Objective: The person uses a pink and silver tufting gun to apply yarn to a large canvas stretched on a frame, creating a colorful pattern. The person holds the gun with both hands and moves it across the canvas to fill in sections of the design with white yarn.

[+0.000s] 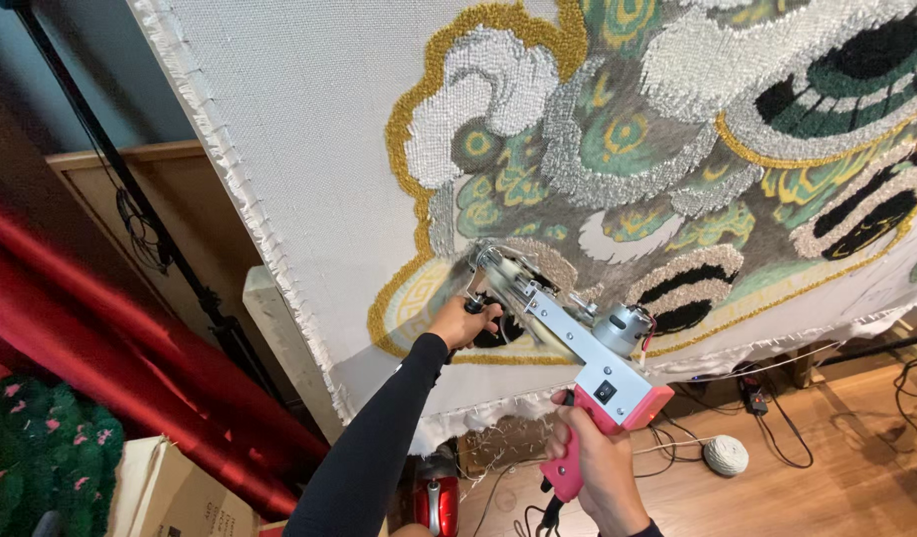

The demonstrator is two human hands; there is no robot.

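Tool: a tufting gun [568,333], silver frame with a pink grip and base, is held with its needle end pressed to the stretched cloth [309,129], near the cloth's lower left corner, at the gold outline of the tufted design [618,149].
Right hand [598,467]: closed around the pink grip below the switch; a firm wrap is seen, the trigger finger hidden.
Left hand [463,320]: closed on the small front handle just beside the needle end, in a black sleeve [379,447].
Yarn: a pale ball of yarn [725,454] lies on the wooden floor [836,487] below the cloth's lower edge; a thin strand is seen running up toward the gun.
Cables: black cords [777,418] trail on the floor beneath the frame.
Surroundings: a red drape [130,338] and a black stand pole [100,149] stand left of the cloth; a cardboard box [180,492] sits at the lower left.
Risk, cloth: a tear could be opened if pressure on the needle end is eased or the gun is tilted off square, judged likelier near the frayed edge.
Risk, yarn: the strand could be snagged on the cords, so loops would be skipped.
Risk, left hand: the fingers lie close to the moving front parts and could be nipped.
Risk, outline: the gold line could be overrun if the gun is steered unevenly.
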